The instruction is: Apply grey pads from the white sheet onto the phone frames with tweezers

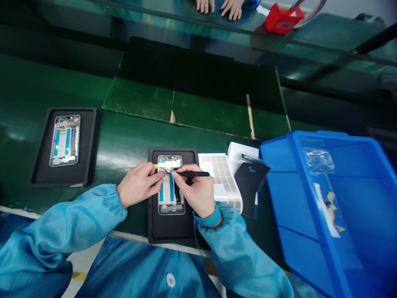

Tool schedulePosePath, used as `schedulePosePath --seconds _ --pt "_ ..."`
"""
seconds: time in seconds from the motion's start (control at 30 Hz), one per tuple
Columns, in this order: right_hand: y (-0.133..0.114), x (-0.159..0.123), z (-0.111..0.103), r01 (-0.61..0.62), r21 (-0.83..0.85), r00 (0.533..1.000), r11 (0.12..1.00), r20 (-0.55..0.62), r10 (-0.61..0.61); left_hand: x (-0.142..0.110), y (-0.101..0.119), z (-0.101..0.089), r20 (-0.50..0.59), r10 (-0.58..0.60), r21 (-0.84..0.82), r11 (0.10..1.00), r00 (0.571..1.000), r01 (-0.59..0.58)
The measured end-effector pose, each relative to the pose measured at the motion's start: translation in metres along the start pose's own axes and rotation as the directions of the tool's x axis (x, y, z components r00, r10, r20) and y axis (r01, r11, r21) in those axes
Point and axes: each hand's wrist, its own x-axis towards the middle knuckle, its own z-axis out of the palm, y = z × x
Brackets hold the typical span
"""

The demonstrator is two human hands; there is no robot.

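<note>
Item: one phone mid-frame point(167, 203) with a metal edge, lying flat on a black rubber mat point(173, 231) on a green bench top point(130, 136), directly before the wearer. Blue strips and a white central panel were in place on it, and the far end showed a lighter, more crowded section. Left hand point(139, 184): fingers lay together, their tips on the frame's far half; any small piece between them could not be made out. Right hand point(194, 190): fingers closed around a slim black tool point(195, 174), held like a pen, its working end at the frame and hidden by the fingers. Adjacent on the right: a white backing sheet point(221, 176) carrying rows of tan pads, with many pads on it, and a black film sheet point(249, 182) leaning over it. Left of these: a second phone mid-frame point(64, 140) of similar layout on its own black mat point(88, 145), with neither hand near. Far right: a blue plastic tote point(310, 198) containing a clear bag point(319, 161). Across the bench: another person's hands point(220, 6) and a red box point(283, 18).
</note>
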Motion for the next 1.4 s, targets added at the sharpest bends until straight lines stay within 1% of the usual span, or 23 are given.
schedulePosePath --seconds 0.2,0.4,0.5,0.7,0.77,0.83,0.93,1.1,1.17,1.23,1.3,1.4 --pt "0.000 0.000 -0.001 -0.001 -0.010 1.000 1.000 0.007 0.001 0.001 0.001 -0.003 0.037 0.013 0.035 0.999 0.999 -0.014" --pt "0.000 0.001 -0.002 -0.002 -0.034 1.000 0.999 0.013 0.003 0.002 0.001 -0.004 0.051 0.021 0.070 0.997 0.998 -0.025" --pt "0.000 0.001 -0.002 -0.010 -0.030 1.000 0.999 0.014 0.011 0.001 0.001 -0.003 0.050 0.021 0.068 0.997 0.999 -0.024" --pt "0.003 0.000 -0.002 -0.049 0.014 0.999 0.999 -0.018 0.049 0.002 0.002 -0.005 0.046 0.033 0.094 0.995 0.998 -0.037" --pt "0.005 0.001 -0.002 -0.040 0.022 0.999 0.999 -0.017 0.040 0.004 0.003 -0.007 0.078 0.046 0.143 0.988 0.996 -0.057" --pt "0.006 0.001 -0.001 -0.028 0.033 0.999 0.999 -0.023 0.029 0.006 0.003 -0.010 0.135 0.057 0.196 0.977 0.989 -0.083" --pt "0.007 0.002 -0.001 -0.019 0.047 0.999 0.999 -0.037 0.021 0.008 0.001 -0.014 0.206 0.074 0.208 0.971 0.976 -0.118" --pt "0.007 0.002 0.000 -0.021 0.072 0.999 0.997 -0.036 0.024 0.005 -0.005 -0.018 0.191 0.050 0.183 0.979 0.980 -0.086" --pt "0.006 0.002 0.000 -0.021 0.075 0.999 0.997 -0.039 0.024 0.004 -0.008 -0.020 0.212 0.074 0.179 0.977 0.974 -0.113" --pt "0.005 0.003 0.000 -0.023 0.083 0.999 0.996 -0.044 0.027 0.003 -0.009 -0.021 0.242 0.124 0.153 0.975 0.962 -0.164" --pt "0.005 0.003 0.000 -0.025 0.099 0.998 0.995 -0.047 0.030 0.003 -0.010 -0.021 0.250 0.146 0.140 0.973 0.957 -0.185" --pt "0.004 0.004 0.001 -0.014 0.117 0.999 0.993 -0.044 0.019 0.004 -0.008 -0.021 0.237 0.105 0.188 0.970 0.966 -0.152"
